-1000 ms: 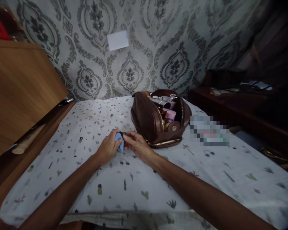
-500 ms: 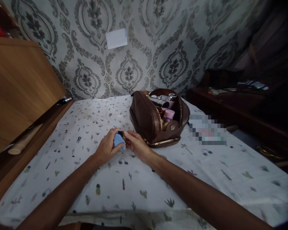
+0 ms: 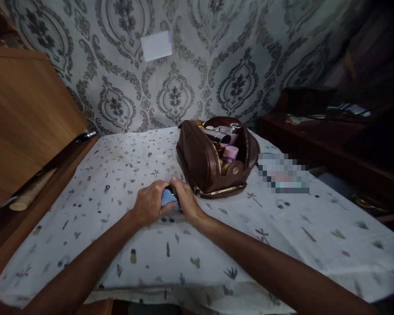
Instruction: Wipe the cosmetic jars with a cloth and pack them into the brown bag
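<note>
Blue cloth (image 3: 169, 197) is pinched in left hand (image 3: 149, 206) fingers (image 3: 160, 209); a small dark item, mostly hidden, is clamped by right hand (image 3: 186, 202) fingers, touching the cloth. Both held just above the patterned sheet (image 3: 124, 166), just beside open brown toiletry bag (image 3: 203, 164).

A brown toiletry bag (image 3: 206, 164) stands open on the patterned sheet (image 3: 118, 175), with a pink bottle (image 3: 230, 153) and silver tubes (image 3: 218, 136) inside. A wooden rolling pin (image 3: 31, 195) lies beside the wooden headboard (image 3: 22, 122). A white paper (image 3: 156, 45) hangs on the wallpaper (image 3: 233, 65).
</note>
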The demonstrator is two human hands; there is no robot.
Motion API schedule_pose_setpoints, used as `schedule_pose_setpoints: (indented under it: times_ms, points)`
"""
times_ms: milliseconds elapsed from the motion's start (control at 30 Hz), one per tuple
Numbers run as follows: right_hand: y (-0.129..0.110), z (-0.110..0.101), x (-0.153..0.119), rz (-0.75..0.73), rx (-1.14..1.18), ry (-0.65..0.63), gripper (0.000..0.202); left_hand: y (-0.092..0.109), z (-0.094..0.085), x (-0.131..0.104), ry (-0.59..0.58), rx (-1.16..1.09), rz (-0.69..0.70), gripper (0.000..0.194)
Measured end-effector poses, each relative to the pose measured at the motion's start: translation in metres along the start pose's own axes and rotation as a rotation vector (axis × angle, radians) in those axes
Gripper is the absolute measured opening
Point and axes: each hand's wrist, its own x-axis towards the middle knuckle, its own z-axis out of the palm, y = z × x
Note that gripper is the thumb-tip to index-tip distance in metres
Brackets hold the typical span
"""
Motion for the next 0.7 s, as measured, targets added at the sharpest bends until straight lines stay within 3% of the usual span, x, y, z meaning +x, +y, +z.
schedule_pose_setpoints:
  times_ms: [133,400,567,700]
  points:
    - [0.004,0.003,0.0,-0.064,-0.009,0.046,0.047,0.003,0.001,0.0,-0.069,-0.016,-0.124,0.045]
    - [0.002,0.002,0.0,-0.068,-0.015,0.051,0.041,0.005,0.007,-0.003,-0.049,-0.033,-0.183,0.045]
    - [0.005,0.003,0.001,-0.074,-0.028,0.031,0.043,0.008,-0.002,0.002,-0.045,-0.094,-0.231,0.046]
    - [0.002,0.002,-0.003,-0.159,-0.101,0.009,0.041,0.017,-0.012,0.009,-0.067,-0.254,-0.31,0.038]
